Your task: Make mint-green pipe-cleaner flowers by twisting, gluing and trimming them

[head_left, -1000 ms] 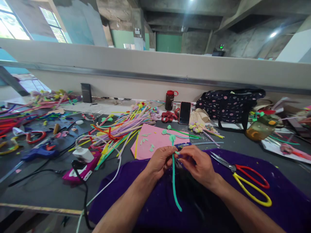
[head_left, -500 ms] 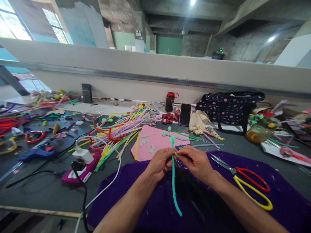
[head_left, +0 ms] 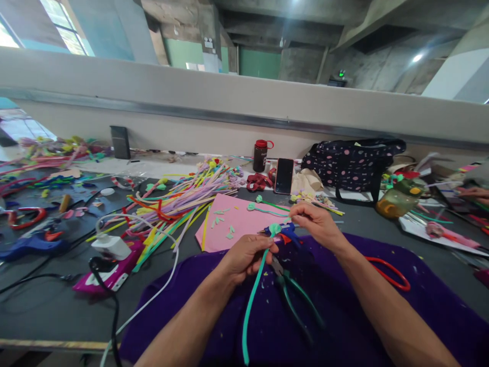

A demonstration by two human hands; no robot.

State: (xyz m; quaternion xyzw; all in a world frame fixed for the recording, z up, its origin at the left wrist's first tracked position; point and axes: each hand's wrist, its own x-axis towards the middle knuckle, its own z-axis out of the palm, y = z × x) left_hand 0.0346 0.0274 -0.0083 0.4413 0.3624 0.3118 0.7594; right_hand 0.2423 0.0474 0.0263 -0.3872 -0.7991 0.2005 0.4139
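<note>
My left hand (head_left: 254,255) is closed around a mint-green pipe cleaner (head_left: 252,300), just under the curled green knot at its top. The long stem hangs down over the purple cloth (head_left: 214,326). Up and to the right, my right hand (head_left: 315,221) is pinched, its fingertips apart from the knot; what they hold is too small to make out. A blue glue gun (head_left: 291,235) lies just behind the knot, partly covered by it. Below it, dark green-handled pliers (head_left: 296,293) rest on the cloth. Red-handled scissors (head_left: 393,272) are partly hidden by my right forearm.
A pink sheet (head_left: 214,232) carries small green bits. Bundled pipe cleaners (head_left: 198,196) lie left of centre. A power strip (head_left: 114,275) with a white cable sits at left. Behind stand a phone (head_left: 284,176), a bottle (head_left: 260,157) and a dark bag (head_left: 344,165).
My right hand has moved up and right, away from the pipe cleaner, which my left hand still holds, its stem now slanting. The glue gun and pliers are now in plain view.
</note>
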